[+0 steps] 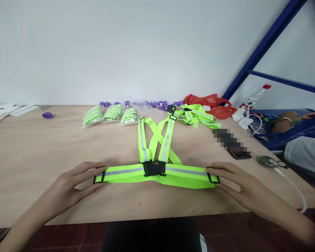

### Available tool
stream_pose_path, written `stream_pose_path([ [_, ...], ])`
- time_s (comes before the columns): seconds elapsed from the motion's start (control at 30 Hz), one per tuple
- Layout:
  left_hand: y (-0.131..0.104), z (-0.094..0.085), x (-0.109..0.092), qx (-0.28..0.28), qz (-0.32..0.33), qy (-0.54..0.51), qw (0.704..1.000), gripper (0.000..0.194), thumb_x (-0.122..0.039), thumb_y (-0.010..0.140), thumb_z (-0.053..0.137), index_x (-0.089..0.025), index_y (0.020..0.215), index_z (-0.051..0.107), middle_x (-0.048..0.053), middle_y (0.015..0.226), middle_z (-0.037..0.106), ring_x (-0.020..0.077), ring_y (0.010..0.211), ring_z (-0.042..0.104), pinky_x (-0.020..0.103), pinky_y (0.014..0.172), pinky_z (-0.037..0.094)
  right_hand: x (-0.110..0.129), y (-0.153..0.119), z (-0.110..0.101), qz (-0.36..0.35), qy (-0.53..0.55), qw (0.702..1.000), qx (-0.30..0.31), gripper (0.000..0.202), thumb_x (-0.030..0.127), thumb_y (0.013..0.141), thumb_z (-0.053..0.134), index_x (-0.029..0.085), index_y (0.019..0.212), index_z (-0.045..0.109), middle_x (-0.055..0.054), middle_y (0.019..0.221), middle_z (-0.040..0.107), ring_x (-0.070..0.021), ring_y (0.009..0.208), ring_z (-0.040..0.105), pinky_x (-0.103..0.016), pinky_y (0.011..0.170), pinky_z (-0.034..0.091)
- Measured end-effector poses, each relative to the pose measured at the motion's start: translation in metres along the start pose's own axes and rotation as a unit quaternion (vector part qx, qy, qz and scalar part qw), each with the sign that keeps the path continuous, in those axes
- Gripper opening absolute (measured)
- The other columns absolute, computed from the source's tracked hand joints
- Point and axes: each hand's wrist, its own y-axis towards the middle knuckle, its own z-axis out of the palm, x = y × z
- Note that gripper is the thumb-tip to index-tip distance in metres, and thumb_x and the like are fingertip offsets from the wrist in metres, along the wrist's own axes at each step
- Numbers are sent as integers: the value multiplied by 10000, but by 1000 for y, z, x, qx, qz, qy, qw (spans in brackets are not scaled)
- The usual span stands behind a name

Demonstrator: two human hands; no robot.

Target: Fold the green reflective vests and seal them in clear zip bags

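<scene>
A neon-green reflective harness (126,172) with silver stripes lies spread on the table, its waist belt running crosswise in front of me. The black buckle (154,168) at its middle is fastened, and two shoulder straps cross behind it. At the belt's left end, my left hand (76,180) pinches the strap by a black slider (99,177). My right hand (232,180) grips the other end at a second black slider (213,175). Between the two hands the belt is stretched out nearly straight.
Bagged harnesses (112,112), purple caps (161,104), loose green straps (199,116) and a red plastic bag (212,105) line the back. To the right lie a phone (238,152), a round corded device (268,161) and a bottle (256,98). A blue frame (262,43) rises there, with another person beyond.
</scene>
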Motion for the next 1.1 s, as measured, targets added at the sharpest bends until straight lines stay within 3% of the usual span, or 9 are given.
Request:
stream_pose_path([
  [0.17, -13, 10, -7, 19, 11, -11, 1000, 375, -394, 944, 606, -371, 1317, 634, -13, 1348, 653, 221, 1160, 673, 285, 945, 583, -13, -19, 14, 5, -7, 999, 47, 373, 314, 956, 501, 399, 1274, 677, -32, 1366, 641, -281, 1212, 645, -408, 965, 586],
  [0.37, -14, 15, -14, 64, -14, -71, 995, 387, -321, 920, 631, -427, 1292, 651, -31, 1392, 625, 247, 1198, 657, 332, 998, 561, -21, -34, 21, 1, -24, 998, 53, 410, 300, 902, 531, 451, 1251, 686, -9, 1346, 662, -315, 1186, 662, -487, 958, 587],
  [0.6, -20, 26, -16, 77, -45, -99, 991, 358, -306, 903, 648, -412, 1243, 688, 0, 1300, 681, 251, 1210, 645, 305, 962, 578, -24, -42, 26, 8, -14, 998, 59, 356, 353, 903, 573, 468, 1214, 702, 1, 1335, 668, -321, 1188, 661, -474, 950, 595],
  [0.7, -27, 31, -13, 82, -47, -68, 993, 404, -323, 908, 645, -402, 1304, 645, 22, 1343, 653, 265, 1261, 605, 383, 1022, 544, -23, -48, 32, 12, 2, 999, 44, 316, 406, 906, 589, 455, 1187, 724, -2, 1334, 670, -327, 1214, 643, -479, 969, 584],
  [0.83, -37, 24, -12, 78, -45, -20, 996, 620, -357, 863, 696, -413, 1446, 491, 21, 1441, 582, 307, 1345, 527, 568, 1153, 358, -16, -47, 28, 47, 25, 998, 37, 386, 478, 873, 650, 404, 1249, 700, -26, 1400, 623, -334, 1268, 602, -486, 1021, 550],
  [0.9, -37, 21, -22, 44, -37, -10, 998, 647, -344, 863, 687, -426, 1463, 459, 4, 1457, 567, 319, 1382, 484, 590, 1171, 319, -13, -34, 20, 79, 40, 996, 18, 485, 502, 870, 652, 360, 1334, 641, -50, 1423, 603, -328, 1294, 579, -488, 1065, 513],
  [1.0, -20, 29, -59, 5, 21, -29, 999, 577, -305, 893, 637, -435, 1436, 491, -8, 1438, 585, 316, 1381, 485, 552, 1156, 387, -11, 14, 8, 103, 76, 991, -45, 529, 527, 904, 582, 276, 1370, 596, -93, 1391, 624, -314, 1269, 595, -477, 1071, 500],
  [1.1, 16, 55, -110, 53, 132, -48, 989, 472, -277, 920, 624, -356, 1380, 558, 12, 1419, 605, 264, 1346, 529, 489, 1159, 415, -15, 89, 5, 64, 92, 992, -56, 426, 462, 927, 561, 246, 1286, 634, -94, 1346, 648, -286, 1212, 624, -436, 1027, 520],
])
